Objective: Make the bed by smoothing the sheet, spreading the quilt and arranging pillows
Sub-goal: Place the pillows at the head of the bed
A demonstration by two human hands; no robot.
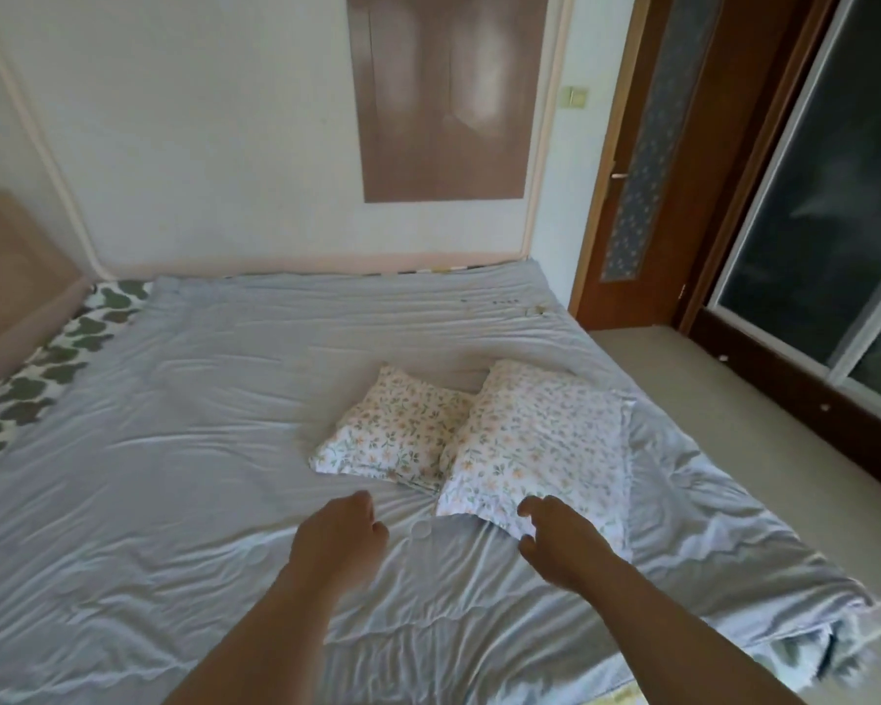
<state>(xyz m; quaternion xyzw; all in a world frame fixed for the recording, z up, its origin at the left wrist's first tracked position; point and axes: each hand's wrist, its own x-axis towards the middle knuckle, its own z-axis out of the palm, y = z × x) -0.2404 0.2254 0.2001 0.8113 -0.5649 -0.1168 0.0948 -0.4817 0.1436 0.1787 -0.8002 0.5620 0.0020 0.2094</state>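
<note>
A pale blue quilt [199, 450] lies spread over the bed, wrinkled across its surface. Two floral pillows rest on it right of centre: a smaller one [392, 429] and a larger one [540, 445] overlapping its right side. My left hand [337, 536] hovers over the quilt just below the smaller pillow, fingers loosely curled, holding nothing. My right hand [555, 541] is at the near edge of the larger pillow with fingers spread and bent, not gripping it. A green-and-white patterned sheet [47, 363] shows along the bed's left edge.
A padded headboard [11, 292] stands at the left. A white wall with a brown panel [443, 94] is behind the bed. A wooden door [647, 160] and a dark sliding window [835, 195] are at the right, with a strip of pale floor [733, 414] beside the bed.
</note>
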